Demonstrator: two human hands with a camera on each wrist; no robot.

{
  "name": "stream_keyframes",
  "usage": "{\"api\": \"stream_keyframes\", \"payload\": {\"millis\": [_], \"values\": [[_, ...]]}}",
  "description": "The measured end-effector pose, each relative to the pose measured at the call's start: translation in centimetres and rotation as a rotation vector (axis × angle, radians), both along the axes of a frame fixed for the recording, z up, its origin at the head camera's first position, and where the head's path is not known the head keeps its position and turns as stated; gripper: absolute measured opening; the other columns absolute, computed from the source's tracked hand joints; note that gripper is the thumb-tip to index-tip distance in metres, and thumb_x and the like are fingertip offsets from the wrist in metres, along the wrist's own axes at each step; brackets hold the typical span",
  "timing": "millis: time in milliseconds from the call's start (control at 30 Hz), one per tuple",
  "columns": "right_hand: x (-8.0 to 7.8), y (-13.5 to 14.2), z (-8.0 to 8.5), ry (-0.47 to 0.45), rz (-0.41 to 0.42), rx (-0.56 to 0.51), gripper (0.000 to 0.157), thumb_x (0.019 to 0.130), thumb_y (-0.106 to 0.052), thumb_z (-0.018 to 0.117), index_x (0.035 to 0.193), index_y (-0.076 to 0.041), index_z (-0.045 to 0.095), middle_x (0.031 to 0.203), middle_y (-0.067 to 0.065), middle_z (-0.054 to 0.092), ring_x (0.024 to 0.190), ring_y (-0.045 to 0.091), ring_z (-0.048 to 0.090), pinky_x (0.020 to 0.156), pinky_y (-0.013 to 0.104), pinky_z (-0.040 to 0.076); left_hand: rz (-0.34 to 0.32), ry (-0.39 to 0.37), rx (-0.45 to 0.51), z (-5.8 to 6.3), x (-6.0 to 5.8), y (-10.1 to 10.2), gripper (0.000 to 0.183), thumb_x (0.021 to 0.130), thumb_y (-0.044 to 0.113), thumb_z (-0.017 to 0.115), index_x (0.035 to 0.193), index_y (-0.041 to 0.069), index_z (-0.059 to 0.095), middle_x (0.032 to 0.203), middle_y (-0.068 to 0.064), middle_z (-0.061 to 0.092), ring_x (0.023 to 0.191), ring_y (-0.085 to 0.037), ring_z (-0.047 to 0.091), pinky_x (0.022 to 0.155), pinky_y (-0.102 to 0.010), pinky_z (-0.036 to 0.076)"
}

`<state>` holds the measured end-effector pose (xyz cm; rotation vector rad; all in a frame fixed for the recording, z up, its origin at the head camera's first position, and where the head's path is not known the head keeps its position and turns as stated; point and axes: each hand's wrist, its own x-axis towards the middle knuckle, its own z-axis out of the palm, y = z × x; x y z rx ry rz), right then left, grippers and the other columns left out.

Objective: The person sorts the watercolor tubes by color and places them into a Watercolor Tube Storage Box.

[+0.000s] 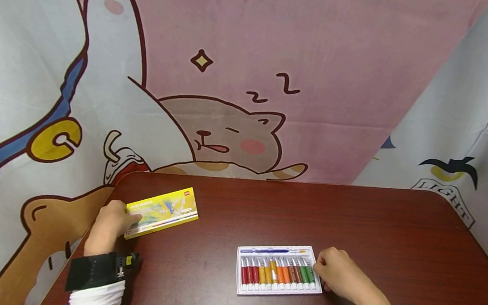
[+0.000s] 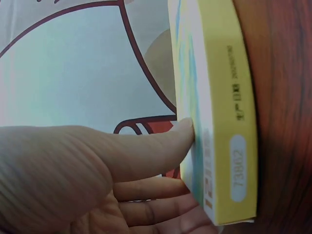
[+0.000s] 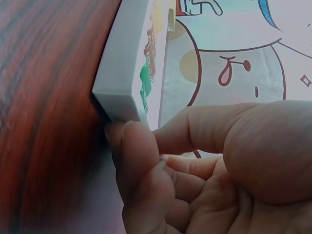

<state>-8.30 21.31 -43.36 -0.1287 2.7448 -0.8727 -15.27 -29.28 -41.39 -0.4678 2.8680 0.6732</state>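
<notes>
A flat yellow box (image 1: 162,211) lies at the table's left side. My left hand (image 1: 131,220) holds its near end; in the left wrist view the thumb (image 2: 183,131) lies on the printed face of the yellow box (image 2: 229,107) and the fingers (image 2: 161,207) curl below it. A white tray (image 1: 238,287) of several paint tubes, red through orange to green, with a blue brush (image 1: 270,250) along its far side, sits in front of me. My right hand (image 1: 318,270) pinches its right edge; the right wrist view shows a fingertip (image 3: 124,139) against the white tray's (image 3: 122,63) corner.
The dark red wooden table (image 1: 373,222) stretches bare to the right and behind the tray. A cartoon-printed cloth (image 1: 233,74) hangs close behind and around the table. The table's left edge lies just beside my left wrist.
</notes>
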Motion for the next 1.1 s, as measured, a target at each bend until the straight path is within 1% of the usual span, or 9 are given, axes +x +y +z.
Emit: {"api": "stream_keyframes", "payload": {"millis": [100,200,300,500,700,833,967,1100], "values": [[-0.1,0.2,0.1,-0.012,-0.021,0.013,0.023,0.08,-0.003,0.055,0.058,-0.012,0.053,0.046,-0.001,0.05,0.039,0.011,0.048,0.039,0.027,0.041,-0.039,-0.017,0.001,0.1,-0.2,0.3,0.047,0.08,0.023,0.071,0.102,-0.016,0.057,0.08,-0.022,0.06,0.069,-0.03,0.054,0.057,-0.038,0.045],[-0.4,0.6,0.1,-0.024,-0.036,0.023,0.023,0.08,-0.004,0.056,0.059,-0.011,0.053,0.047,-0.001,0.051,0.04,0.011,0.048,0.04,0.027,0.04,-0.079,-0.014,0.008,0.1,-0.3,0.9,0.048,0.078,0.023,0.073,0.104,-0.015,0.058,0.083,-0.022,0.061,0.072,-0.03,0.054,0.061,-0.04,0.046],[-0.6,1.1,0.1,-0.028,-0.042,0.023,0.022,0.08,-0.004,0.056,0.059,-0.011,0.053,0.048,0.0,0.051,0.04,0.011,0.048,0.04,0.027,0.04,-0.102,-0.009,0.018,0.1,-0.4,1.5,0.05,0.076,0.021,0.074,0.107,-0.014,0.059,0.087,-0.022,0.062,0.076,-0.03,0.053,0.065,-0.043,0.046],[-1.2,2.1,0.1,-0.036,-0.052,0.032,0.023,0.082,-0.004,0.055,0.06,-0.01,0.053,0.048,0.0,0.051,0.041,0.011,0.048,0.041,0.027,0.039,-0.106,-0.015,0.026,0.1,-0.5,2.5,0.051,0.076,0.019,0.075,0.11,-0.015,0.056,0.09,-0.025,0.061,0.078,-0.032,0.053,0.069,-0.046,0.046],[-1.9,3.6,0.1,-0.062,-0.073,0.056,0.021,0.085,-0.006,0.054,0.064,-0.008,0.056,0.05,0.002,0.052,0.044,0.013,0.049,0.042,0.028,0.04,-0.138,0.018,0.016,0.3,-0.6,3.9,0.049,0.072,0.015,0.078,0.107,-0.014,0.059,0.089,-0.025,0.062,0.076,-0.033,0.053,0.069,-0.049,0.047],[-2.3,4.6,0.0,-0.057,-0.09,0.047,0.02,0.084,-0.006,0.054,0.065,-0.007,0.056,0.05,0.002,0.052,0.044,0.013,0.05,0.042,0.029,0.042,-0.159,0.026,0.02,0.3,-0.9,5.2,0.048,0.07,0.015,0.079,0.105,-0.012,0.06,0.087,-0.023,0.063,0.075,-0.031,0.054,0.069,-0.048,0.047],[-2.5,5.4,0.0,-0.047,-0.105,0.037,0.019,0.084,-0.005,0.053,0.065,-0.006,0.056,0.049,0.002,0.052,0.044,0.013,0.05,0.042,0.029,0.043,-0.164,0.007,0.035,0.1,-1.0,6.2,0.049,0.07,0.015,0.08,0.107,-0.011,0.061,0.087,-0.02,0.064,0.074,-0.029,0.054,0.068,-0.046,0.048],[-2.7,5.9,-0.1,-0.056,-0.113,0.037,0.019,0.085,-0.005,0.052,0.066,-0.006,0.057,0.05,0.002,0.052,0.045,0.013,0.05,0.042,0.029,0.043,-0.177,-0.009,0.039,-0.1,-1.0,7.0,0.047,0.07,0.014,0.08,0.105,-0.01,0.061,0.085,-0.018,0.064,0.073,-0.027,0.055,0.067,-0.044,0.049]]}}
